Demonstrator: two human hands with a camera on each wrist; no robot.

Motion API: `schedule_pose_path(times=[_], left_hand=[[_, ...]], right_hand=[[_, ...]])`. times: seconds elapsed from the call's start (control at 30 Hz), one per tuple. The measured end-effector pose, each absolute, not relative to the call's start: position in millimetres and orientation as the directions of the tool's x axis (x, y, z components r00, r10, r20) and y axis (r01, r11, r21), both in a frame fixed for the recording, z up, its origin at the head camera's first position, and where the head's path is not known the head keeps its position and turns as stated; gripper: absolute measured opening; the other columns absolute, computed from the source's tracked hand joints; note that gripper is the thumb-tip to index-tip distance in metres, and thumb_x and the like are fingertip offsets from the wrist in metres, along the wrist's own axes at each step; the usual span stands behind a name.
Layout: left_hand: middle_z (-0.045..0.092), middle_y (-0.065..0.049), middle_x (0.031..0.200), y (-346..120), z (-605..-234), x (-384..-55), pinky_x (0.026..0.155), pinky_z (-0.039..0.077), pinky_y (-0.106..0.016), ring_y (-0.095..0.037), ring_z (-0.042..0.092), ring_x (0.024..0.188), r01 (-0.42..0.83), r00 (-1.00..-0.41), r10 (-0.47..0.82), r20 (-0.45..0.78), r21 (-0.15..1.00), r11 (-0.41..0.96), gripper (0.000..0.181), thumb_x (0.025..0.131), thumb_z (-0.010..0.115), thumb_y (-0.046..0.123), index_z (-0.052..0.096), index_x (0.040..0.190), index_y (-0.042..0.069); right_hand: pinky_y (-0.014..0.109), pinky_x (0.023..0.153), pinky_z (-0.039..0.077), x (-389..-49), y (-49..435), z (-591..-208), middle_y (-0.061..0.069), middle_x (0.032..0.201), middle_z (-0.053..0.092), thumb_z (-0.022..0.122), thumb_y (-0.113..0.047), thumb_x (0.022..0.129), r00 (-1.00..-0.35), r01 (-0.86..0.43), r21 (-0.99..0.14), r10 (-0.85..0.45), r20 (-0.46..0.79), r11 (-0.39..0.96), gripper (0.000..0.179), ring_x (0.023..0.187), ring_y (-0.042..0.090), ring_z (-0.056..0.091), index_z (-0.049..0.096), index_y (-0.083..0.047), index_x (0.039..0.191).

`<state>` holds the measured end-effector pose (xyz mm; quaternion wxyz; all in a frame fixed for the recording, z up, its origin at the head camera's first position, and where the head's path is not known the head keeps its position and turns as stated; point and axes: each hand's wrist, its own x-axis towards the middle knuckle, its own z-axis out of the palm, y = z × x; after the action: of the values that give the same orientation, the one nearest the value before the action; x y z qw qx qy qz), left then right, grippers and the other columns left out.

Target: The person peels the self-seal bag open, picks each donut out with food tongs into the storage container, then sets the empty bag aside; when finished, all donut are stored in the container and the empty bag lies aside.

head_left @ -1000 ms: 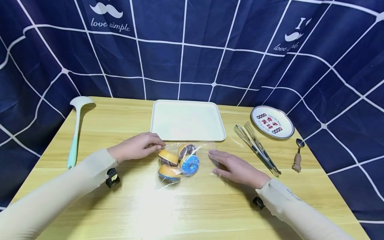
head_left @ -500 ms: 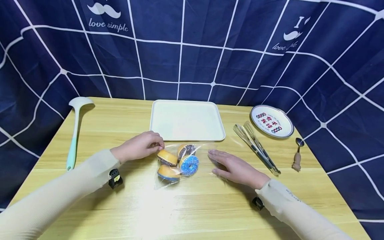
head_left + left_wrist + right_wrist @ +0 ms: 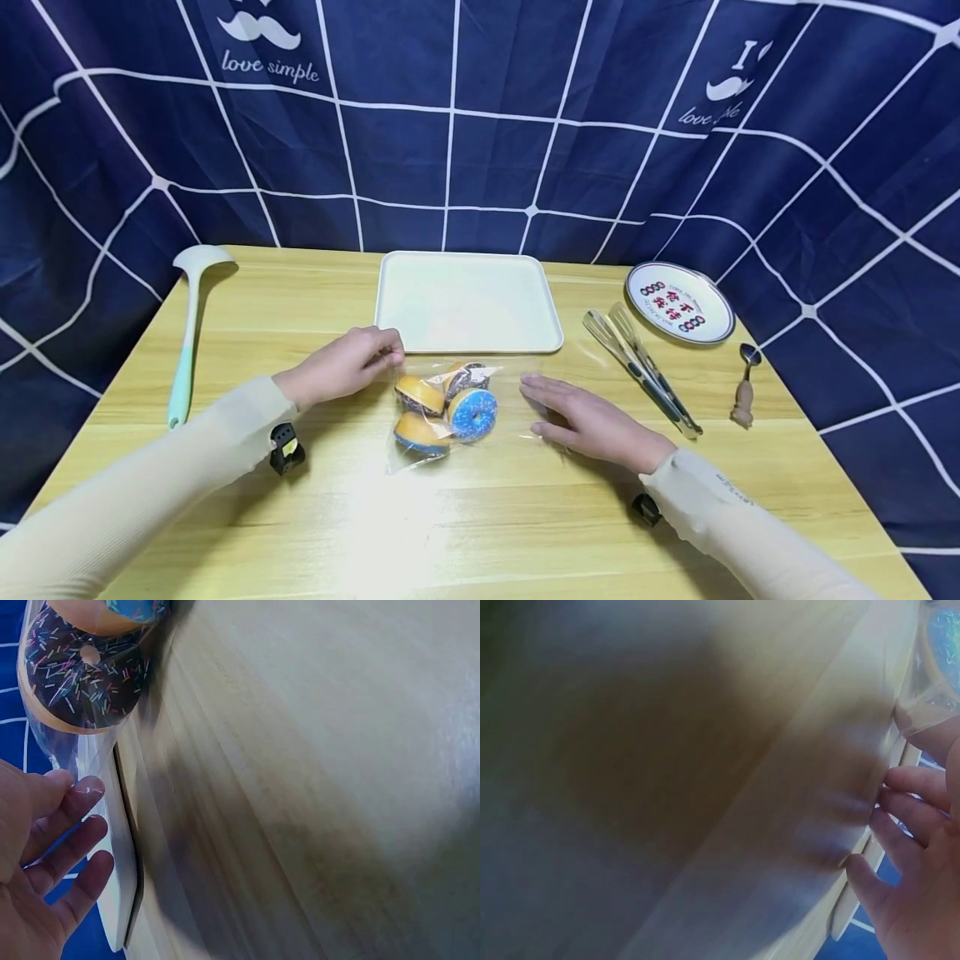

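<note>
Your left hand point(image 3: 345, 365) pinches a clear plastic bag point(image 3: 512, 410) of four doughnuts point(image 3: 465, 408); your right hand point(image 3: 596, 421), fingers extended, touches its other end.

Your left hand point(image 3: 347, 365) has bent fingers at the top left corner of a thin, see-through plastic bag point(image 3: 512, 417). Inside are four round, orange-brown donuts point(image 3: 420, 393), one showing its bright blue top. Your right hand point(image 3: 596, 422) lies with straight fingers at the other end. Behind the bag, a flat white tray point(image 3: 468, 304) with round corners sits on the pale wooden table point(image 3: 495, 525).
</note>
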<state>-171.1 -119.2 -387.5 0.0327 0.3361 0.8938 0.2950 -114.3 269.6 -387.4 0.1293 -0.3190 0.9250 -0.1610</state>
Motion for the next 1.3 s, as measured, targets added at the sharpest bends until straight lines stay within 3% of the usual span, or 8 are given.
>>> schedule_pose_path(times=[0.37,0.6,0.8,1.0,1.3], left_hand=[[0.073,-0.002,0.092,-120.2,-390.2,-171.5,0.08,0.058,-0.032,-0.012,0.064,0.086,0.572,-0.77,0.615,0.171,0.612,0.546,0.014,0.105,0.057,0.003,0.063,0.095,0.009],[0.071,-0.004,0.091,-118.9,-387.3,-170.9,0.07,0.052,-0.026,-0.011,0.057,0.078,0.539,-0.781,0.61,0.135,0.637,0.55,0.011,0.106,0.057,0.007,0.064,0.099,0.007],[0.074,-0.002,0.097,-117.6,-386.6,-171.5,0.08,0.054,-0.031,-0.01,0.06,0.085,0.579,-0.757,0.635,0.153,0.607,0.544,0.013,0.106,0.061,0.012,0.073,0.106,0.008],[0.069,0.0,0.092,-116.7,-386.4,-170.3,0.076,0.051,-0.03,-0.01,0.056,0.082,0.616,-0.74,0.643,0.197,0.583,0.53,0.011,0.104,0.064,0.011,0.074,0.099,0.01],[0.075,-0.001,0.094,-116.1,-387.5,-168.1,0.078,0.053,-0.03,-0.01,0.059,0.082,0.587,-0.762,0.616,0.201,0.615,0.526,0.012,0.104,0.063,0.007,0.075,0.101,0.008]], right_hand=[[0.054,0.127,0.031,-115.6,272.6,-389.9,0.013,0.168,0.038,0.063,-0.031,0.106,-0.757,-0.553,-0.39,-0.64,-0.133,0.736,0.062,0.157,0.035,0.036,0.043,-0.005,0.158],[0.056,0.124,0.033,-114.8,272.5,-390.3,0.016,0.165,0.042,0.064,-0.03,0.105,-0.757,-0.572,-0.375,-0.646,-0.101,0.729,0.062,0.154,0.038,0.039,0.045,-0.002,0.156],[0.056,0.124,0.033,-114.1,272.2,-391.7,0.016,0.165,0.042,0.064,-0.029,0.105,-0.76,-0.571,-0.379,-0.644,-0.093,0.729,0.061,0.154,0.038,0.039,0.045,-0.002,0.156],[0.057,0.124,0.033,-113.6,271.8,-391.8,0.018,0.165,0.042,0.063,-0.029,0.106,-0.756,-0.578,-0.377,-0.649,-0.087,0.724,0.06,0.154,0.039,0.039,0.044,0.0,0.156],[0.055,0.125,0.033,-112.5,271.9,-390.0,0.016,0.166,0.041,0.065,-0.028,0.104,-0.757,-0.572,-0.384,-0.647,-0.094,0.725,0.063,0.155,0.037,0.038,0.044,-0.002,0.157]])
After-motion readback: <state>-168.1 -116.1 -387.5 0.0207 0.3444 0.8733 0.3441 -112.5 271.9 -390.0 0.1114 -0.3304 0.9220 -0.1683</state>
